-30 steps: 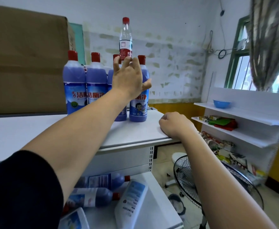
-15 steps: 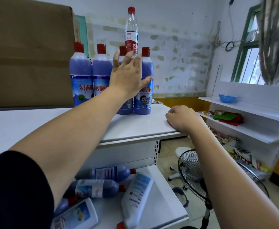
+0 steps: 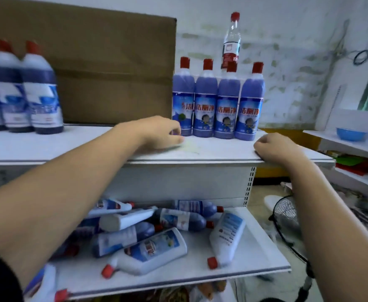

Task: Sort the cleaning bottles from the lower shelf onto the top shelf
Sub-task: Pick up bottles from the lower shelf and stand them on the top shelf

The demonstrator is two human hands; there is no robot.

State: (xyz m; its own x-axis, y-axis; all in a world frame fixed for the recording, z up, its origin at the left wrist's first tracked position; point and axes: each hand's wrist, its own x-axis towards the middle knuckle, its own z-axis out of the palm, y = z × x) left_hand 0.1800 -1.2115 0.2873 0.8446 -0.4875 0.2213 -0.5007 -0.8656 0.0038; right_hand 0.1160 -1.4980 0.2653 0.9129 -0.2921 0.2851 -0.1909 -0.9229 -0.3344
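Several purple cleaning bottles (image 3: 218,101) with red caps stand upright in a row on the white top shelf (image 3: 222,150). More upright bottles (image 3: 23,90) stand blurred at its far left. On the lower shelf (image 3: 257,260) lie several bottles in a heap, among them a purple bottle (image 3: 183,219) and two white bottles (image 3: 227,234) (image 3: 150,250). My left hand (image 3: 161,134) rests on the top shelf just in front of the leftmost bottle of the row, fingers loosely curled, holding nothing. My right hand (image 3: 274,147) sits fisted on the shelf's front edge.
A clear water bottle (image 3: 232,40) stands behind the row. A big cardboard box (image 3: 113,62) fills the back of the top shelf. A floor fan (image 3: 287,216) stands to the right. Side shelves carry a blue bowl (image 3: 351,134).
My left hand has dropped from the bottle necks to the shelf surface. The view has swung down and left, showing more bottles. My right hand has stayed on the edge.
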